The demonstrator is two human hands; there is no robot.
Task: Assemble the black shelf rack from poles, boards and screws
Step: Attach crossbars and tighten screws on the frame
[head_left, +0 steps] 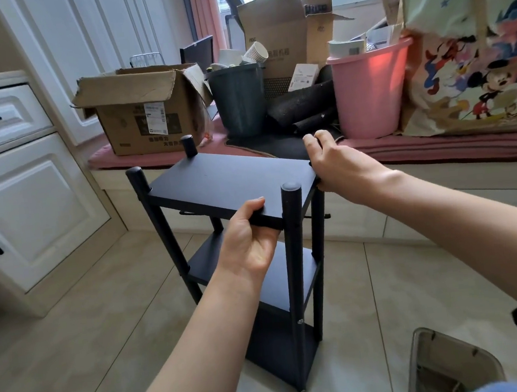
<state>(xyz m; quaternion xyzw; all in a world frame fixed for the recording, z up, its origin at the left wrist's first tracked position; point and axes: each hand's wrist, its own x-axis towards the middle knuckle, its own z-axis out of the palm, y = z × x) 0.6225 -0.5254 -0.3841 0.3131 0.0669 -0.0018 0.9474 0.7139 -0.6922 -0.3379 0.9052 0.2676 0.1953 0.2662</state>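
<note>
— Black all over, that shelf rack (pixel 243 247); where does it stand?
— Upright on the tiled floor (pixel 74 321), just in front of the pink-cushioned window bench (pixel 434 146), three boards between four poles.
— And the hands?
— Left hand (pixel 248 237) is curled closed around the near edge of the top board (pixel 227 179), thumb on top, beside the near right pole (pixel 292 224). Right hand (pixel 338 160) clasps the board's far right corner, fingers wrapped over the pole top there.
</note>
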